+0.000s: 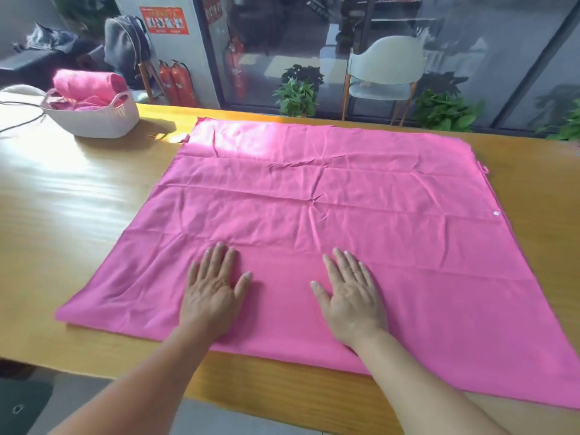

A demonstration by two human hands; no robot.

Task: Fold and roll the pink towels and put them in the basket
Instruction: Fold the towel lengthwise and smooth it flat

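Large pink thin-fabric towel (329,215) lies spread flat on the long yellow-brown wooden table (78,196), creased in a grid of fold lines. It appears doubled: a second edge shows along its right side. Near edge runs close to the table's near edge; lower right corner runs out of view.

Left hand (213,293) rests palm down on the towel's near portion, fingers straight and slightly spread, thumb out to the right. Grips nothing. Right hand (351,296) lies just beside it, also palm down on the towel, fingers straight, thumb out to the left. A ring shows on one finger. Nothing pinched or curled round. The two hands are apart, a strip of bare towel between the thumbs. Both forearms cross the towel's near edge.

White plastic basket with slotted handles (94,116) stands at the far left of the table, well apart from the hands. Rolled pink towel (89,84) sits on top of other pink cloth inside it.

Writing: red poster (164,20) on the far wall carries print and small pictures, too blurred to read. Small white mark (496,213) near the towel's right edge, unreadable.
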